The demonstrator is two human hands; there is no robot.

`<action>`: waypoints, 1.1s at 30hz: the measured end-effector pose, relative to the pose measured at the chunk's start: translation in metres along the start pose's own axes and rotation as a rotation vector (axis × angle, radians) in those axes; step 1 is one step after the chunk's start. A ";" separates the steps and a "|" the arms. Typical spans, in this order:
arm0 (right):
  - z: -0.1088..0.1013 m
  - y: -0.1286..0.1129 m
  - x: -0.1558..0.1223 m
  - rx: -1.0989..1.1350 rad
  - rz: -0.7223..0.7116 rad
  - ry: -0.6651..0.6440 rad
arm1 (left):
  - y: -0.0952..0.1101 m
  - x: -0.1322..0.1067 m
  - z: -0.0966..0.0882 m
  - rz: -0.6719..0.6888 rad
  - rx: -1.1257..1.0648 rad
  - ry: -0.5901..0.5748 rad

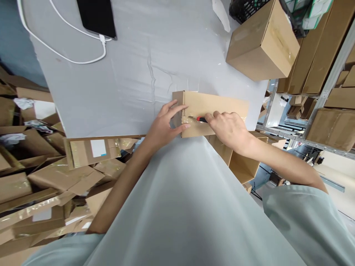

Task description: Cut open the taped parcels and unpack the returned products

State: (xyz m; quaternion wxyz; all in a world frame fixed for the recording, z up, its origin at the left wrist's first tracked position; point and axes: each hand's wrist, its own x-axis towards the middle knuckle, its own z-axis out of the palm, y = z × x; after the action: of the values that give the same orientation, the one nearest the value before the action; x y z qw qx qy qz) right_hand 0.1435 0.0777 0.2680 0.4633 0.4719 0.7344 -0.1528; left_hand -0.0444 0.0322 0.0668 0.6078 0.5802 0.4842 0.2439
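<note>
A closed cardboard box (pixel 216 101) lies at the near edge of the grey table, with clear tape along its top seam. My left hand (pixel 166 123) grips the box's left end, index finger and thumb on the top face near the corner, the other fingers against the side. In my right hand (pixel 229 127) is a utility knife (pixel 201 119) with a red and black handle, pointing left. Its blade tip rests at the taped seam near the left end; most of the handle is hidden by my fingers.
A phone (pixel 97 18) with a white cable (pixel 83 62) lies at the table's far left. Another cardboard box (pixel 249 48) stands at the far right, by a black crate (pixel 245 11). Flattened cartons (pixel 63 173) pile up on the left; metal shelving (pixel 318 99) holds boxes on the right.
</note>
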 end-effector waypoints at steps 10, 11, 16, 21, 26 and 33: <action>0.043 0.054 -0.012 -0.013 0.012 -0.025 | 0.012 0.000 0.013 -0.015 -0.001 0.019; 0.048 0.062 -0.014 -0.016 0.011 -0.020 | 0.013 0.000 0.015 -0.020 -0.007 0.032; 0.077 0.100 -0.022 0.006 0.017 0.004 | 0.015 -0.002 0.025 -0.056 -0.047 0.122; 0.106 0.134 -0.027 0.053 0.017 0.010 | 0.013 -0.005 0.029 -0.131 -0.056 0.184; 0.135 0.176 -0.035 0.060 0.052 0.011 | 0.012 -0.002 0.031 -0.208 -0.032 0.256; 0.179 0.224 -0.049 0.133 0.134 0.028 | 0.018 0.000 0.033 -0.291 0.010 0.338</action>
State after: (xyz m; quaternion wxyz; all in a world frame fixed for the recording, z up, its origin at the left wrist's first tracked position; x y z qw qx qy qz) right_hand 0.4322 0.0464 0.2620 0.4298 0.5519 0.6957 -0.1634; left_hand -0.0110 0.0206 0.0788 0.5439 0.4581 0.6591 0.2450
